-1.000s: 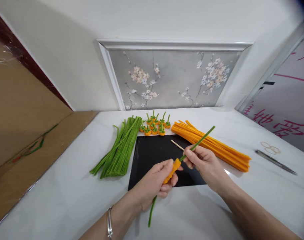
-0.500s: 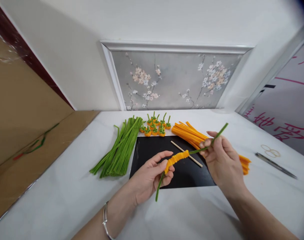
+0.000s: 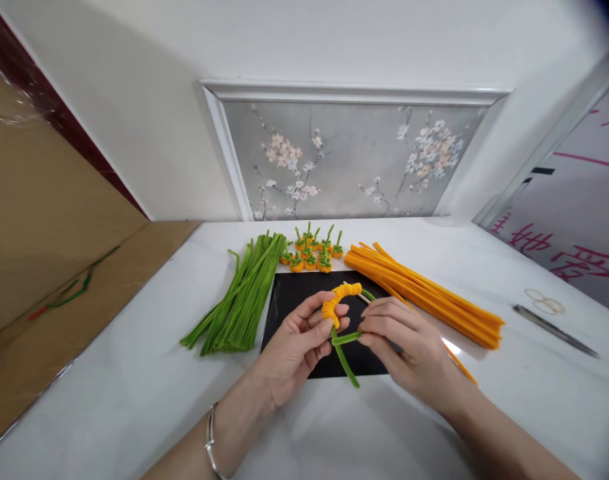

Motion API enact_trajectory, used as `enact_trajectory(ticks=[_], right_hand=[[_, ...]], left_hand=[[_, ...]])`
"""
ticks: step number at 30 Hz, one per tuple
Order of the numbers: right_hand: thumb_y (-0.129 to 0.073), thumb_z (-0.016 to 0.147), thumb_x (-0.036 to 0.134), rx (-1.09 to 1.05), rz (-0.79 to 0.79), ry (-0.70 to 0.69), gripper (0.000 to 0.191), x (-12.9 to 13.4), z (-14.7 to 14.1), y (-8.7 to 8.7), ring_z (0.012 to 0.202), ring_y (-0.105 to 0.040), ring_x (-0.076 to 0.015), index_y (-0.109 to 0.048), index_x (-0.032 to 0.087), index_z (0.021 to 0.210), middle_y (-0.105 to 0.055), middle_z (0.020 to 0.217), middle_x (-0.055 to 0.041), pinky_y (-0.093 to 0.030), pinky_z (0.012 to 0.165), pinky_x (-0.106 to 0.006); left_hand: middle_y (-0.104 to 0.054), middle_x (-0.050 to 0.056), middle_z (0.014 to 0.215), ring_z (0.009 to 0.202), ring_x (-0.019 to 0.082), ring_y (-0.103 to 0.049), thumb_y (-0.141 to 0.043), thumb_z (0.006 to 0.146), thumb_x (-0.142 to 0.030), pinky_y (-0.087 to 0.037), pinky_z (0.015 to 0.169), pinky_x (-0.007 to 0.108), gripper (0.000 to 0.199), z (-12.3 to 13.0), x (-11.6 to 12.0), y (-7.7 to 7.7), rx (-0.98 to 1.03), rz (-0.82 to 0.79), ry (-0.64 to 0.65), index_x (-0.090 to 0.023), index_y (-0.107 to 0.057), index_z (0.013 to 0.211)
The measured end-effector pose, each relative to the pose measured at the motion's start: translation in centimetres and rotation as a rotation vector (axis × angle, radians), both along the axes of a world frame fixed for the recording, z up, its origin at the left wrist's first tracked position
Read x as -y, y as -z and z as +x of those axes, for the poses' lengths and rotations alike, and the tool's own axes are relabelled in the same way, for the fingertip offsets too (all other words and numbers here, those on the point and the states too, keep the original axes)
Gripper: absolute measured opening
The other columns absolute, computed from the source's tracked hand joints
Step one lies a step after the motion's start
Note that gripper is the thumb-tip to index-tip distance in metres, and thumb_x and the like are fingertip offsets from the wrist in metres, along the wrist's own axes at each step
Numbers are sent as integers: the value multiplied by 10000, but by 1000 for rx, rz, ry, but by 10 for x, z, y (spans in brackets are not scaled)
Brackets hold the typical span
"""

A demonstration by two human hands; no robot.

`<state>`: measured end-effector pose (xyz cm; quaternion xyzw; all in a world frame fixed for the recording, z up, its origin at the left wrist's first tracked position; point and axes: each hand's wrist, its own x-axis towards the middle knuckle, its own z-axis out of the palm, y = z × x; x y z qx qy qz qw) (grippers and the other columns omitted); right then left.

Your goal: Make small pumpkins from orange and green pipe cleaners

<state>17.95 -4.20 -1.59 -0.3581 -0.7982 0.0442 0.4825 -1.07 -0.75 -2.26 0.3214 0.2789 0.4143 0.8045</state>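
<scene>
My left hand (image 3: 304,333) pinches a coiled orange pipe cleaner (image 3: 334,303), curved into an arc and threaded on a green pipe cleaner (image 3: 347,367). One green end hangs below the coil. My right hand (image 3: 404,337) grips the other green end, which is bent round so that it meets the first beneath the coil. Both hands are over a black mat (image 3: 294,293). A pale wooden stick (image 3: 364,299) lies on the mat, mostly hidden behind my right hand.
A bundle of green pipe cleaners (image 3: 244,300) lies left, a bundle of orange pipe cleaners (image 3: 424,290) right. Several small orange-and-green pumpkins (image 3: 310,257) stand behind the mat. Tweezers (image 3: 554,330) and thin rings (image 3: 544,301) lie far right on the white table (image 3: 524,400).
My right hand has come down and left, bringing its green end round under the coil. The orange coil is bent into a tighter arc. My left hand keeps its hold.
</scene>
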Motion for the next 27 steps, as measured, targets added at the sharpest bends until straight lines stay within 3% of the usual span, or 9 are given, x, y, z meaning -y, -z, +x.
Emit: enact_trajectory(ticks=[2,6,10,19,27], right_hand=[[-561,885,130,-19,27,22,130,1,1,1,838,-612,-228,-651,223,891,-644,849,-78,-546,788,-427],[-544,853,78,-29,26,30,155,4,-1,1,894,-590,-239,-612,216,870,-614,872,-86,-539,783,-427],[-523,836,61,-30,1,-3,163,5,-4,0,877,-580,-233,-585,212,833,-594,853,-82,-536,764,-410],[-512,801,32,-33,-41,-5,184,7,-13,9,897,-570,-228,-526,216,789,-570,879,-75,-523,802,-405],[-521,798,15,-42,40,47,184,6,-19,12,851,-554,-204,-503,195,760,-562,847,-65,-522,744,-375]], left_hand=[[-734,27,1014,901,130,-702,-793,724,-115,-486,557,102,367,1,0,0,-23,29,8,-238,-680,1051],[-736,18,1021,899,124,-696,-793,692,-54,-532,748,170,415,5,2,-2,-53,91,-13,-234,-678,1048],[-732,30,1064,915,134,-697,-794,670,-29,-526,818,206,462,9,5,-4,-109,135,-69,-226,-660,1066],[-739,27,1007,909,153,-709,-774,665,-40,-552,841,230,409,20,10,0,-238,278,-289,-198,-641,1019],[-740,26,1034,901,151,-717,-742,677,-84,-567,832,232,366,24,12,7,-223,340,-372,-205,-645,1008]])
